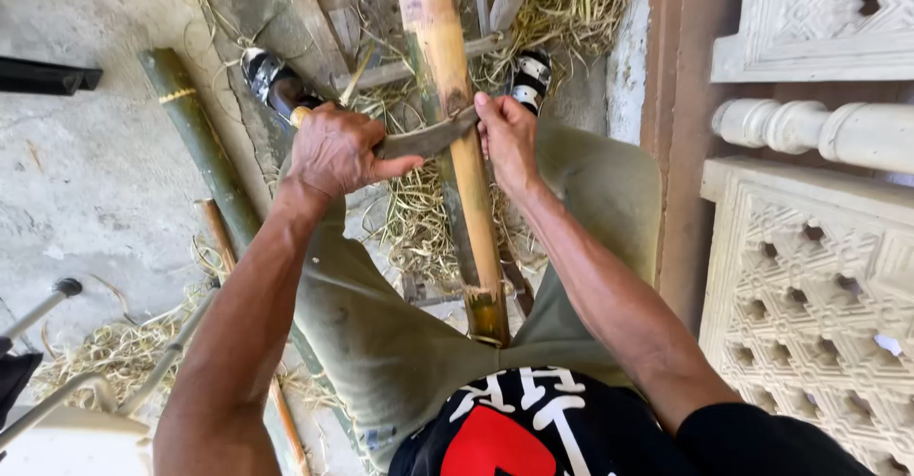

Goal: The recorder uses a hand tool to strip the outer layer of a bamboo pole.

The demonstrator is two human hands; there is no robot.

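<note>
While the person sits with knees apart, a long bamboo pole (pixel 455 143) runs from the lap out between the legs, and both hands work a curved blade (pixel 428 138) laid across it. The left hand (pixel 335 152) is closed tight around the knife's wooden handle, just left of the pole. The right hand (pixel 506 138) presses on the blade's far tip, fingers curled over it, just right of the pole, so the blade spans the pole between the two hands.

To scrape well, I judge both hands should press evenly, keep the edge at a shallow slant, and keep the fingers of the right hand off the cutting side.

Below and beyond the hands, pale shavings (pixel 419 219) lie loose on the concrete floor (pixel 86 181); no container shows in view to hold them. Left of the left hand lies a green bamboo pole (pixel 205 148). Farther out, the sandalled feet (pixel 271 76) rest by a wooden frame (pixel 324 0). Right of the right hand stands a carved white screen (pixel 809 267).
</note>
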